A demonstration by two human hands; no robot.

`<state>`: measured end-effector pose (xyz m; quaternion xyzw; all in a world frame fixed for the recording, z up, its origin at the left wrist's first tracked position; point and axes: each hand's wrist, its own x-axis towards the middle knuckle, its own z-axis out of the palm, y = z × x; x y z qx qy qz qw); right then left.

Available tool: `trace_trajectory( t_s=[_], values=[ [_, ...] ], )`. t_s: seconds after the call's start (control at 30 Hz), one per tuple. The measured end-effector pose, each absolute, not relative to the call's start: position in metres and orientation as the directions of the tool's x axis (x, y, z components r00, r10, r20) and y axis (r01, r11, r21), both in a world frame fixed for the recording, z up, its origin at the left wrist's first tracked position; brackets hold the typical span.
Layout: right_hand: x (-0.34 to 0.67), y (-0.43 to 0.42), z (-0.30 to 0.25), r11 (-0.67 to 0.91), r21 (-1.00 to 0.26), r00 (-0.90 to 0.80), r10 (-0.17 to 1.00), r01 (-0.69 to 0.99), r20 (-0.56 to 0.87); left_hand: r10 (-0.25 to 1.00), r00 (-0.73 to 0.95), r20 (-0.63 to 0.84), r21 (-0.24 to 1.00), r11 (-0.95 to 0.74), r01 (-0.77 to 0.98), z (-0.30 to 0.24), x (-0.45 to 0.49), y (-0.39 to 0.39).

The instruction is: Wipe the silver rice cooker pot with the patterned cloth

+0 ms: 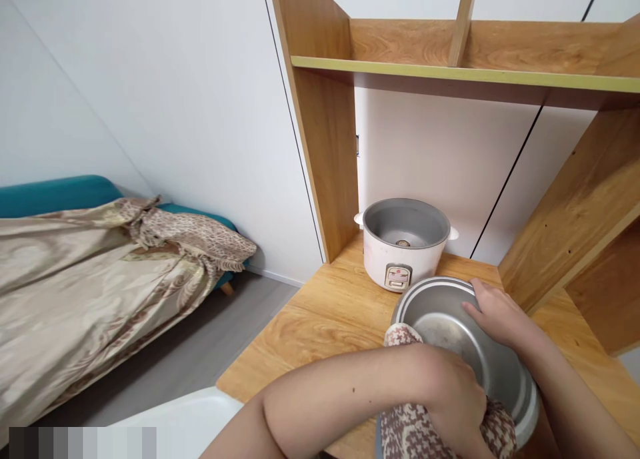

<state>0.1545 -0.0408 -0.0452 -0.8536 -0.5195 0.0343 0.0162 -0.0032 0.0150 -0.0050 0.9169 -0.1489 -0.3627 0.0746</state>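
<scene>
My left hand (450, 392) is closed on a patterned cloth (405, 429) and presses it into a metal inner pot (453, 325) tilted toward me. My right hand (497, 315) grips the pot's far right rim and steadies it. Just behind the pot stands a white rice cooker (403, 245) on the wooden desk (320, 319), open, with no lid and its grey inside showing.
Wooden shelf uprights (325, 145) and a shelf board (465, 72) frame the desk niche. A slanted wooden panel (580, 212) rises at the right. To the left lies a teal sofa (55, 192) under a beige patterned blanket (100, 272). A white surface (190, 419) sits near the lower edge.
</scene>
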Motion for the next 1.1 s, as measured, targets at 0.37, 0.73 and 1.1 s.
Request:
trace_trajectory(
  t_s=[0.37,0.73,1.1],
  values=[
    [0.152,-0.041,-0.042,-0.467,-0.059,0.465,0.884,0.883,-0.046,-0.319,0.686,-0.654,0.257,-0.947,-0.195,-0.001,-0.004,0.014],
    [0.153,-0.041,-0.044,-0.467,-0.064,0.465,0.884,0.882,-0.041,-0.292,0.675,-0.677,0.26,-0.954,-0.152,0.004,-0.003,0.014],
    [0.154,-0.04,-0.045,-0.463,-0.069,0.461,0.886,0.884,-0.041,-0.334,0.653,-0.679,0.299,-0.939,-0.169,0.005,-0.003,0.016]
  ],
)
